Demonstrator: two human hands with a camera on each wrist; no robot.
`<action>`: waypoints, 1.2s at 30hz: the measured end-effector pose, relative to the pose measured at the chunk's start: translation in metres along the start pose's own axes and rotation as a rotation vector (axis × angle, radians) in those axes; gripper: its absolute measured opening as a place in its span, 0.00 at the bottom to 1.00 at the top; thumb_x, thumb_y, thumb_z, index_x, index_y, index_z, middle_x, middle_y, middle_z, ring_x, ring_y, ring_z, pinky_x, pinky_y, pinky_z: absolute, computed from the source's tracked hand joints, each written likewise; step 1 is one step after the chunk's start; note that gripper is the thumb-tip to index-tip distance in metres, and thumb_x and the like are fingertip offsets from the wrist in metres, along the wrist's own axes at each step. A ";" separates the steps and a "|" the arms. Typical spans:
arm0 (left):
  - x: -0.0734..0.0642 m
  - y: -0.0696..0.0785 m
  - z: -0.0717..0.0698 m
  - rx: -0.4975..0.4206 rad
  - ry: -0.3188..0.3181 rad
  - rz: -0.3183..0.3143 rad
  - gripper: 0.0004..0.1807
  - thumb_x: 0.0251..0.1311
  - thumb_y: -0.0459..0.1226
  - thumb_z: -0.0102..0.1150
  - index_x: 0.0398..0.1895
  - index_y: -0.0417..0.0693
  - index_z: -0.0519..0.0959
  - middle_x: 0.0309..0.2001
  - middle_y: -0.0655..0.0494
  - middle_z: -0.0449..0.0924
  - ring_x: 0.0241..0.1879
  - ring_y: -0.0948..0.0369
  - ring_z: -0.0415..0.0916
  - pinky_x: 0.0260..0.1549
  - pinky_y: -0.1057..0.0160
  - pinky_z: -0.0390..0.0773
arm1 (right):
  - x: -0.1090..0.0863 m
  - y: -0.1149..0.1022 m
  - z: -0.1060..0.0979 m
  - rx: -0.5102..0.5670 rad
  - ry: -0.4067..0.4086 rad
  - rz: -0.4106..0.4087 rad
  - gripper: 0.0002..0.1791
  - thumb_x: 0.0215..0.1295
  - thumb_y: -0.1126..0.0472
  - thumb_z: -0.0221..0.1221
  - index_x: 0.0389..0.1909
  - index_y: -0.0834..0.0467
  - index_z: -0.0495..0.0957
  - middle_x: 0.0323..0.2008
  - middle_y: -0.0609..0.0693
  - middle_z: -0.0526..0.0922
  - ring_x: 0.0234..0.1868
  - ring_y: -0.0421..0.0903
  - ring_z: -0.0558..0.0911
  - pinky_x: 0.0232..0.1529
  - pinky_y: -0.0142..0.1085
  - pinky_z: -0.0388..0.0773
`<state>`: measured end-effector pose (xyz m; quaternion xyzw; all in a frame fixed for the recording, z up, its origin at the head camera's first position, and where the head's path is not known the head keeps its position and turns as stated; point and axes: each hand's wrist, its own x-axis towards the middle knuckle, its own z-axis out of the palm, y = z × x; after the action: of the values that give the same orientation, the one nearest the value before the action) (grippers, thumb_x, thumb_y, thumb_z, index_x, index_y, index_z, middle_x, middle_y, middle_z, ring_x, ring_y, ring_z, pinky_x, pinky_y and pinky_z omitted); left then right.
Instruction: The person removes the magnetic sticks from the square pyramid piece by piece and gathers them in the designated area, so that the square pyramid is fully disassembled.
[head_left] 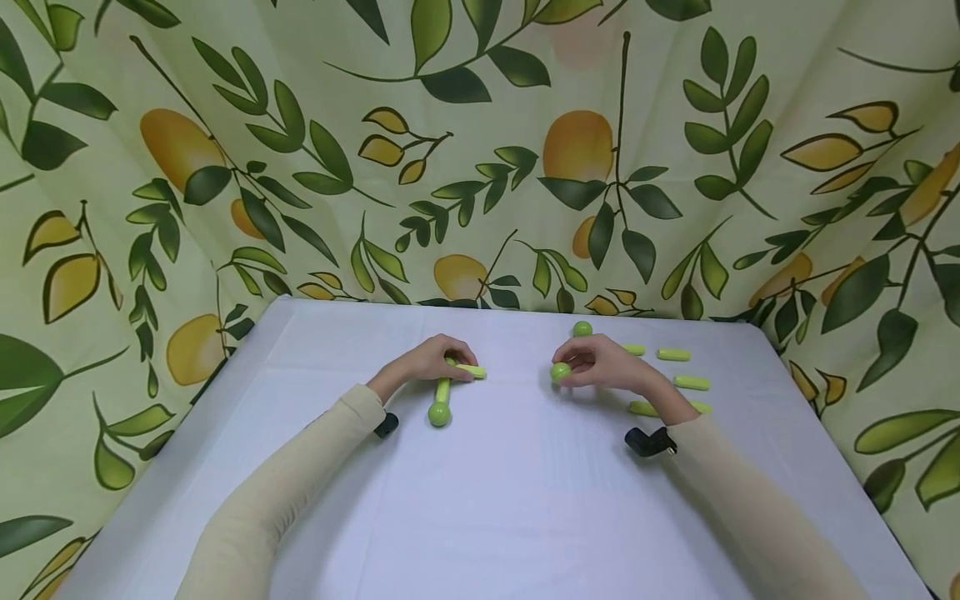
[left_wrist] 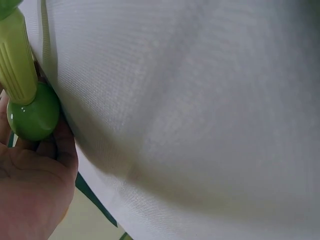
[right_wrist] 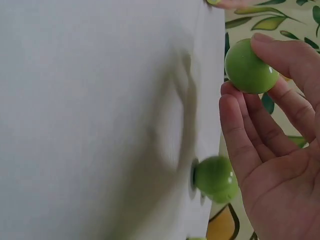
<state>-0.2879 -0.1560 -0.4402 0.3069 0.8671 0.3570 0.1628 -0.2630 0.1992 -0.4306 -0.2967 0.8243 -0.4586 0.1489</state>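
In the head view, the left hand [head_left: 429, 360] is at the left on a white-covered table [head_left: 510, 492], its fingers nearly closed around the far end of a joined piece. That piece shows a glossy green ball [head_left: 439, 414] at its near end, a yellow-green ribbed stick [head_left: 443, 390] running away from it into the hand, and a second yellow-green stick [head_left: 474, 372] pointing right from under the fingers. The right hand [head_left: 609, 363], further right, pinches a loose green ball [head_left: 560, 372] at its fingertips, well apart from the joined piece. Another green ball [head_left: 582, 329] rests just beyond that hand. More yellow-green sticks [head_left: 692, 382] lie around the right hand and wrist, some partly covered by them.

In the left wrist view, the ribbed stick has a green ball at each end; the lower ball [left_wrist: 34, 112] sits in the curled fingers, whose tips are mostly hidden behind it.

In the right wrist view, the fingers are parted only by the pinched ball's width, touching it on opposite sides, while the other fingers curve loosely below. The resting ball sits on the table, apart from the hand.
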 end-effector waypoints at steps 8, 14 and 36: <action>-0.001 0.003 0.000 -0.010 -0.001 -0.010 0.08 0.62 0.33 0.71 0.43 0.42 0.86 0.41 0.58 0.84 0.42 0.60 0.75 0.48 0.61 0.74 | -0.023 0.010 -0.017 -0.002 0.062 0.027 0.18 0.58 0.66 0.74 0.48 0.65 0.82 0.45 0.56 0.85 0.46 0.53 0.83 0.47 0.35 0.81; 0.000 0.000 0.001 -0.011 -0.001 -0.010 0.08 0.62 0.33 0.71 0.43 0.44 0.86 0.40 0.59 0.83 0.42 0.61 0.75 0.48 0.61 0.74 | -0.033 0.013 -0.022 -0.049 0.101 0.067 0.18 0.58 0.64 0.75 0.48 0.64 0.84 0.45 0.54 0.84 0.44 0.52 0.82 0.46 0.34 0.81; 0.000 -0.002 0.003 -0.013 0.004 0.018 0.08 0.62 0.33 0.71 0.43 0.43 0.86 0.40 0.58 0.83 0.42 0.60 0.75 0.47 0.61 0.74 | -0.038 0.022 -0.016 -0.066 0.105 0.037 0.15 0.57 0.67 0.75 0.44 0.63 0.85 0.41 0.53 0.85 0.42 0.50 0.83 0.45 0.34 0.81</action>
<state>-0.2876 -0.1553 -0.4431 0.3131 0.8622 0.3646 0.1599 -0.2494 0.2432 -0.4418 -0.2617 0.8510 -0.4433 0.1040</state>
